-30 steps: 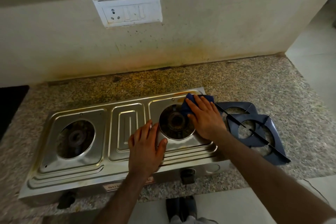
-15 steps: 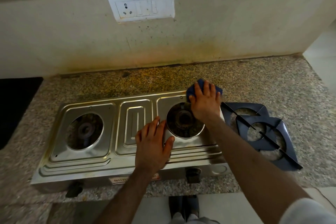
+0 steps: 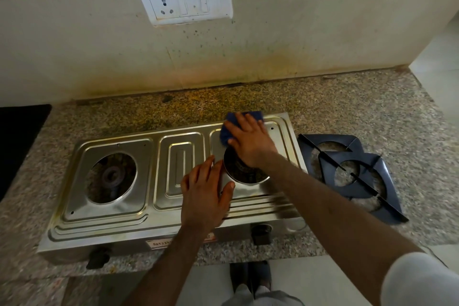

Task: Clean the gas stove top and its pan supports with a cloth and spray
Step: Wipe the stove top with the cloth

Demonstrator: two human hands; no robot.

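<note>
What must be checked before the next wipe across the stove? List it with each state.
1. Blue cloth under right hand: ok.
2. Left hand flat on the stove top, steadying it: ok.
3. Both pan supports off the stove, stacked on the counter: ok.
4. Burner flames out: ok, none visible.
5. Spray within reach: cannot tell, none in view.
6. Knobs off: cannot tell.

Right hand [image 3: 250, 141] has slid the blue cloth [image 3: 227, 131] leftward along the stove's back edge
</note>
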